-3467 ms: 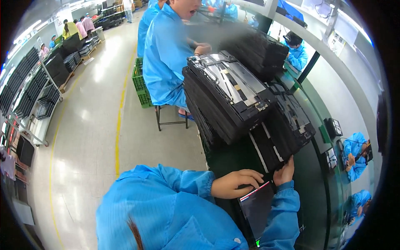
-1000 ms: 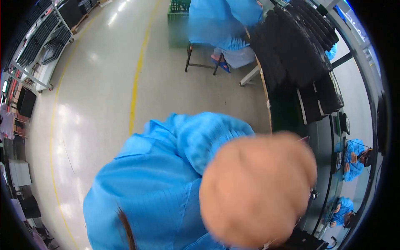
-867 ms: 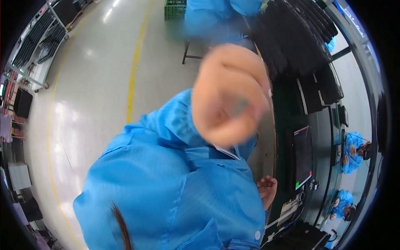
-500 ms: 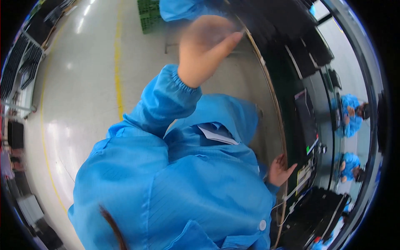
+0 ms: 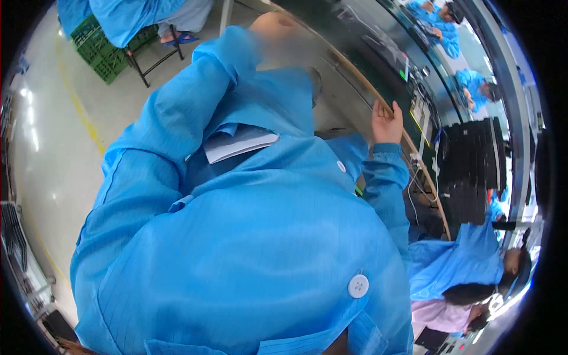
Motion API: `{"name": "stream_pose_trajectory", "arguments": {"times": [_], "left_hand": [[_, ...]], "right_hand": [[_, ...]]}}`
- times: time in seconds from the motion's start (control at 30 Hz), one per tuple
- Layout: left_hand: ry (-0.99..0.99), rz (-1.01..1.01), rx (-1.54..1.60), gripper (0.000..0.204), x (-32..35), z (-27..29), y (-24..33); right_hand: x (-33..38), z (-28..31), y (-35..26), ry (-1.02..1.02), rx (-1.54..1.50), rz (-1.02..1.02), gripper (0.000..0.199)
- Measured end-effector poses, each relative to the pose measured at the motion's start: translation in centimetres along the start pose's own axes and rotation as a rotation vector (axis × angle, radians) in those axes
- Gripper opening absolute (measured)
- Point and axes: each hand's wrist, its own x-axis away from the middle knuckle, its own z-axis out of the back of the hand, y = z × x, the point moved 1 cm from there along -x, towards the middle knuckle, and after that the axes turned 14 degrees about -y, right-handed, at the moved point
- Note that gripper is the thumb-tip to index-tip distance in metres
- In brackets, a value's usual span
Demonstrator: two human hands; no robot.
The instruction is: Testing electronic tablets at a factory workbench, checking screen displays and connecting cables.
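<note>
Left arm point(image 5: 183, 103) stretched forward, left hand point(image 5: 278, 29) blurred, right hand point(image 5: 387, 124) palm up, fingers point(image 5: 376, 111) parted

Scene is brightly lit | glare is reflected off floor point(image 5: 65, 177) | left hand point(image 5: 278, 32) is blurred | post point(image 5: 516, 94) is bent by fisheye | corners are blacked out

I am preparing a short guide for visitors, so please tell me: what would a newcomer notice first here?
The wearer's blue coat fills the centre, with a large white button at lower right and white paper at a fold higher up. Next come the blurred left hand near the top and the open right hand by the bench's wooden edge.
</note>
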Motion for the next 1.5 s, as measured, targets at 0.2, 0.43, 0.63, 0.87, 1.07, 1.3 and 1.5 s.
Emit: {"name": "stream_pose_trajectory", "arguments": {"times": [0.2, 0.43, 0.63, 0.87, 1.07, 1.3, 1.5], "left_hand": [[-0.381, -0.099, -0.251, 0.016, 5.0, 0.5, 5.5], [-0.825, -0.177, -0.493, 0.019, 18.6, 2.8, 12.9], [-0.668, -0.053, -0.541, 0.032, 22.2, 0.9, 14.7], [-0.817, -0.030, -0.668, 0.038, 21.1, 0.4, 13.7], [-0.850, -0.016, -0.840, 0.041, 20.3, 0.2, 12.9], [-0.711, 0.096, -0.605, 0.016, 18.2, 3.5, 16.1], [-0.218, 0.256, -0.241, 0.013, 14.5, 8.6, 20.5]], "right_hand": [[0.8, 0.5, -0.2, -0.027, 0.030, 0.048, 0.014], [1.3, 0.4, -0.8, 0.025, 0.058, 0.037, 0.015], [1.6, -0.1, -0.2, 0.058, -0.012, -0.014, 0.021], [1.9, -1.5, 1.0, 0.025, -0.082, 0.029, 0.020], [2.3, -1.3, 0.6, 0.072, -0.044, 0.067, 0.018], [2.2, -2.0, 1.5, 0.066, -0.070, 0.085, 0.022], [3.5, -2.4, 0.5, 0.127, 0.014, -0.039, 0.034]]}}
